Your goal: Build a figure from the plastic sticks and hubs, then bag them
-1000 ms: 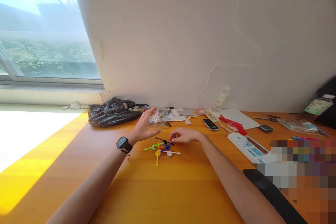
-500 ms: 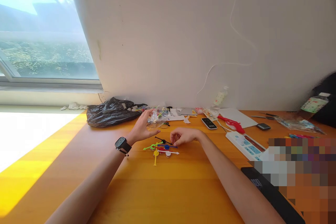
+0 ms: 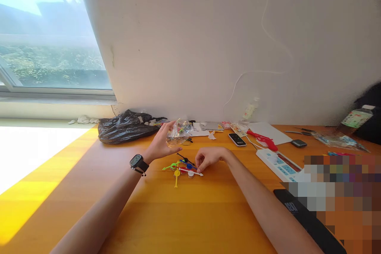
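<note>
My left hand (image 3: 162,144), a black watch on its wrist, holds a small clear plastic bag (image 3: 177,132) a little above the orange table (image 3: 184,214). A pile of thin coloured plastic sticks (image 3: 183,166) with round heads lies on the table just in front of that hand: green, yellow, blue, black and white ones. My right hand (image 3: 210,156) rests on the table at the right side of the pile, its fingertips bent down onto the sticks near the white one. Whether it pinches a stick I cannot tell.
A crumpled black plastic bag (image 3: 126,126) lies by the wall at the back left. A black remote (image 3: 237,139), a white power strip (image 3: 278,162), papers and a bottle (image 3: 354,121) sit to the right. A black flat object (image 3: 306,218) lies near the front right.
My right hand has slid down and slightly toward me, its fingers now pressing on the sticks. My left hand has lifted the clear bag a little.
</note>
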Action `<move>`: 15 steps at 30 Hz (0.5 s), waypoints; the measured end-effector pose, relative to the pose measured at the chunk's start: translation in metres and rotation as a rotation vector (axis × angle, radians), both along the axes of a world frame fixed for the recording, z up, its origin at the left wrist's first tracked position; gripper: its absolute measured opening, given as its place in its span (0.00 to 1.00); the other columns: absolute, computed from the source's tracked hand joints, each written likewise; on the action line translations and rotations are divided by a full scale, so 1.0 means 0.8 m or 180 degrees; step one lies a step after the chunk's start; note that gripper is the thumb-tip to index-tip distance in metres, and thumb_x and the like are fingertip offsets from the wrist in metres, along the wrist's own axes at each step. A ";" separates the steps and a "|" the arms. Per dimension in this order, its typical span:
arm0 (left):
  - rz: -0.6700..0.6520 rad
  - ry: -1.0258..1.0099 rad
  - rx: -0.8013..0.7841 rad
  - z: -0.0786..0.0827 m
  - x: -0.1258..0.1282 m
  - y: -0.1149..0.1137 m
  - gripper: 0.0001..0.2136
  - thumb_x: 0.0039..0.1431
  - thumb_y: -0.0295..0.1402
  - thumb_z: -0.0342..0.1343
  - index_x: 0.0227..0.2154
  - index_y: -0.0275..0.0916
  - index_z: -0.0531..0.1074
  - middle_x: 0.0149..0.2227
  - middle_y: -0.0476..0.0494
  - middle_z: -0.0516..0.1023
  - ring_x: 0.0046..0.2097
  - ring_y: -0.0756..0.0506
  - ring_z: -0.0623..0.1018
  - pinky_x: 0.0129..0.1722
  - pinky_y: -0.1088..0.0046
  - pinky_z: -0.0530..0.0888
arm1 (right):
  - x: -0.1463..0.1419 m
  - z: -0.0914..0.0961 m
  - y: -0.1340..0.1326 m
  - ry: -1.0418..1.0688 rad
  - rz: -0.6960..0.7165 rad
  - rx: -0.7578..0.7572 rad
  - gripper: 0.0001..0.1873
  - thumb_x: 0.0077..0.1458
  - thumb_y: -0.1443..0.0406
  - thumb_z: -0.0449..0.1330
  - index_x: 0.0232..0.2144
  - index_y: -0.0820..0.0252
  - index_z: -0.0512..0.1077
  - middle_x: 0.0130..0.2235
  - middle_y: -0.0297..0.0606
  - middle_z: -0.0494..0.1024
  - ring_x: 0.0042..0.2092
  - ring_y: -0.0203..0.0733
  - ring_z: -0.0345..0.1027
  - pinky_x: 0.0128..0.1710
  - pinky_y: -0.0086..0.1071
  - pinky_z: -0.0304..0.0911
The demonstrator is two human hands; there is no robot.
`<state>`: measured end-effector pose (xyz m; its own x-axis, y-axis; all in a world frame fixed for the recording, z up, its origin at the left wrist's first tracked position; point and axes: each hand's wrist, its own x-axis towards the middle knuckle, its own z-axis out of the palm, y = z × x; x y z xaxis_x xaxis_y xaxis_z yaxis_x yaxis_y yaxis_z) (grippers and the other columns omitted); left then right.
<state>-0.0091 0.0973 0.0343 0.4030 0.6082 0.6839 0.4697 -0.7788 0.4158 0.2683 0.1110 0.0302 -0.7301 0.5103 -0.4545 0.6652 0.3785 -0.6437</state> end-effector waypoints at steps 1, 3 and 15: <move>0.0017 -0.0003 0.0028 0.000 0.000 0.000 0.47 0.50 0.41 0.73 0.70 0.46 0.55 0.60 0.35 0.70 0.60 0.33 0.71 0.61 0.51 0.69 | 0.000 0.001 0.000 0.0027 0.0010 -0.0001 0.18 0.47 0.51 0.74 0.31 0.59 0.83 0.32 0.33 0.81 0.34 0.37 0.68 0.31 0.27 0.55; 0.0058 0.0002 0.0080 0.002 -0.001 0.000 0.47 0.49 0.41 0.73 0.69 0.45 0.56 0.59 0.35 0.70 0.59 0.33 0.71 0.61 0.51 0.69 | 0.002 0.005 -0.001 0.0100 -0.0002 0.0003 0.16 0.47 0.54 0.73 0.31 0.59 0.82 0.32 0.33 0.82 0.35 0.38 0.69 0.33 0.27 0.57; 0.0276 0.0145 0.0092 0.007 -0.006 -0.001 0.45 0.50 0.47 0.72 0.68 0.46 0.58 0.53 0.37 0.72 0.53 0.34 0.73 0.54 0.53 0.72 | 0.052 0.104 -0.038 0.0958 -0.0711 0.0439 0.16 0.59 0.53 0.66 0.38 0.59 0.75 0.32 0.37 0.79 0.34 0.39 0.71 0.35 0.31 0.66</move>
<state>-0.0137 0.0966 0.0397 0.3809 0.6224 0.6838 0.5538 -0.7458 0.3704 0.3096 0.0803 0.1137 -0.6844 0.7128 -0.1532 0.5303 0.3425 -0.7755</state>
